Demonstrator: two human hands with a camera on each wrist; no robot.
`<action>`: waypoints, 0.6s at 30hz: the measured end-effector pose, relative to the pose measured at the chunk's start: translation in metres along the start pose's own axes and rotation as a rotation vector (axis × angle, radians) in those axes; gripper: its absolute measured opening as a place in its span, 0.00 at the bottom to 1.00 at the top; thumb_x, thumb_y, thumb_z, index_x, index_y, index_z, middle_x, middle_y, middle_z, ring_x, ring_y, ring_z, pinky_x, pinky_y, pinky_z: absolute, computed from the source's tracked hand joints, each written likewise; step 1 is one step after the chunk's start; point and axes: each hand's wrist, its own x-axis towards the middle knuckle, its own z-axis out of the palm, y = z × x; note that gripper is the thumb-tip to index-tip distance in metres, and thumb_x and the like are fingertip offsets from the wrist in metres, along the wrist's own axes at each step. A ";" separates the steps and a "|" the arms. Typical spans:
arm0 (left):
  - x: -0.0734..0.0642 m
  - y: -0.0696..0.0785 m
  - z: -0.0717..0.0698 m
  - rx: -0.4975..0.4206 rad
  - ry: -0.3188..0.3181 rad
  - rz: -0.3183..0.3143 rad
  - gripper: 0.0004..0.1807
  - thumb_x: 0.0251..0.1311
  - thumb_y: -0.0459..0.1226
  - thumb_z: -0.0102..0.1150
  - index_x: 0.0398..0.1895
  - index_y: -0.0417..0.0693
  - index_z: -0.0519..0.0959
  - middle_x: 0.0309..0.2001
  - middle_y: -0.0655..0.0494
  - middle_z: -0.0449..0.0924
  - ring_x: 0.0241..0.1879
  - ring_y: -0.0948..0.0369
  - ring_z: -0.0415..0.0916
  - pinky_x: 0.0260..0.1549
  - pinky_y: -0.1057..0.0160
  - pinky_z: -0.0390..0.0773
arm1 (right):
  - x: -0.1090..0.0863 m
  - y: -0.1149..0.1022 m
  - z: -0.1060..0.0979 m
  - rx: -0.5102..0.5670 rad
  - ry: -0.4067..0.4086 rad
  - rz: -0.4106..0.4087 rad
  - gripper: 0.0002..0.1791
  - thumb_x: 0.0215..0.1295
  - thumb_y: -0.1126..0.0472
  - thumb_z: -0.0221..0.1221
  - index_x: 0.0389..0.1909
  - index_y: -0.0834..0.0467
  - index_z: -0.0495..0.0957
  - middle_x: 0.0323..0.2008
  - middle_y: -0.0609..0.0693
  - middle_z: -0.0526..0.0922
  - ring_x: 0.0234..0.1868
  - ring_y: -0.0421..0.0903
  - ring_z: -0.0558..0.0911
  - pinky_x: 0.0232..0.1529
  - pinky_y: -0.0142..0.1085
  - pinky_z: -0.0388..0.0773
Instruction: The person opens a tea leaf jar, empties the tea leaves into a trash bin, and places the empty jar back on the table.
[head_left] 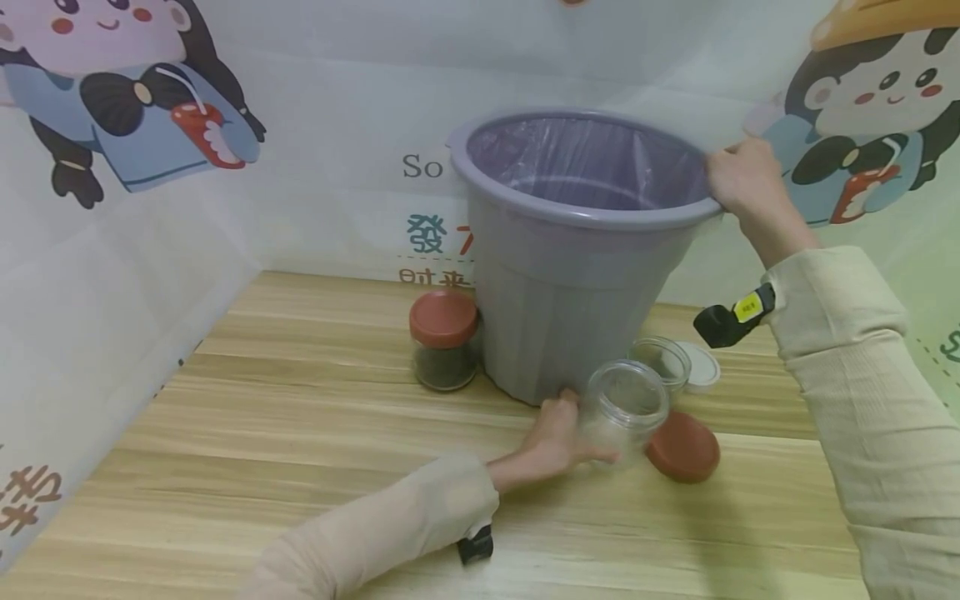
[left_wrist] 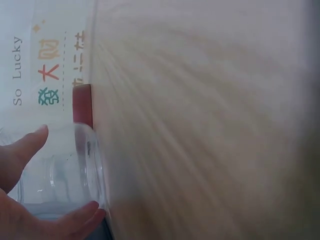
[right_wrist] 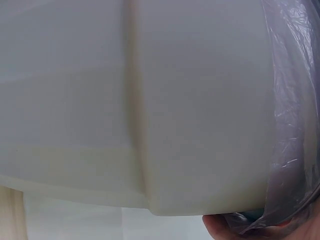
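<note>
A grey-purple bin (head_left: pixel 570 275) stands at the back of the table, lined with a clear plastic bag (head_left: pixel 570 150). With my right hand (head_left: pixel 750 179) I grip its rim on the right side; the right wrist view has fingers at the bag's edge (right_wrist: pixel 290 150). My left hand (head_left: pixel 553 437), low in front of the bin, holds a lidless clear glass jar (head_left: pixel 626 404) between thumb and fingers. In the left wrist view the jar (left_wrist: pixel 60 175) shows between the spread thumb and fingers. A red lid (head_left: pixel 684 448) lies right of this jar.
A glass jar with a red lid (head_left: pixel 444 342) stands left of the bin. Behind the held jar are another open glass jar (head_left: pixel 663 362) and a white lid (head_left: pixel 701 367). A printed sheet (head_left: pixel 337 167) hangs behind the wooden table (head_left: pixel 300 400).
</note>
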 end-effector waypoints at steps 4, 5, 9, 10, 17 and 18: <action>0.001 0.002 0.004 -0.024 0.009 -0.011 0.33 0.29 0.47 0.75 0.36 0.36 0.71 0.31 0.47 0.74 0.37 0.51 0.74 0.32 0.64 0.75 | 0.000 0.000 0.001 0.000 0.002 0.002 0.25 0.62 0.62 0.32 0.54 0.71 0.66 0.38 0.56 0.64 0.34 0.47 0.65 0.24 0.29 0.65; 0.000 0.003 0.004 -0.019 0.011 -0.010 0.33 0.30 0.48 0.74 0.36 0.36 0.71 0.32 0.47 0.75 0.37 0.51 0.74 0.32 0.64 0.75 | 0.000 0.000 0.001 0.002 0.002 0.003 0.25 0.62 0.62 0.32 0.54 0.71 0.66 0.38 0.56 0.64 0.34 0.47 0.65 0.24 0.29 0.65; 0.000 0.005 0.006 0.001 0.011 -0.004 0.31 0.32 0.47 0.73 0.37 0.35 0.73 0.33 0.46 0.75 0.38 0.50 0.74 0.34 0.64 0.75 | -0.001 0.000 0.001 0.000 -0.001 0.003 0.25 0.62 0.62 0.32 0.54 0.71 0.66 0.37 0.56 0.64 0.33 0.46 0.65 0.24 0.29 0.64; 0.000 0.006 0.007 0.009 0.009 -0.003 0.31 0.33 0.47 0.73 0.37 0.34 0.73 0.34 0.46 0.76 0.38 0.50 0.74 0.34 0.64 0.75 | -0.001 0.000 0.001 0.000 -0.003 0.003 0.25 0.62 0.62 0.32 0.54 0.71 0.66 0.36 0.56 0.64 0.33 0.46 0.65 0.24 0.29 0.64; 0.003 0.006 0.011 0.011 -0.012 0.017 0.30 0.37 0.48 0.70 0.39 0.34 0.74 0.36 0.46 0.77 0.41 0.50 0.73 0.38 0.64 0.74 | -0.001 0.000 0.001 -0.007 -0.002 0.005 0.22 0.62 0.62 0.33 0.49 0.70 0.67 0.35 0.55 0.64 0.32 0.46 0.65 0.23 0.30 0.65; 0.004 0.005 0.010 0.013 -0.017 0.028 0.30 0.38 0.48 0.70 0.39 0.33 0.74 0.36 0.45 0.77 0.41 0.50 0.74 0.38 0.64 0.74 | -0.001 0.000 0.001 -0.006 -0.001 0.006 0.21 0.62 0.62 0.33 0.48 0.69 0.68 0.35 0.55 0.64 0.32 0.46 0.65 0.23 0.30 0.64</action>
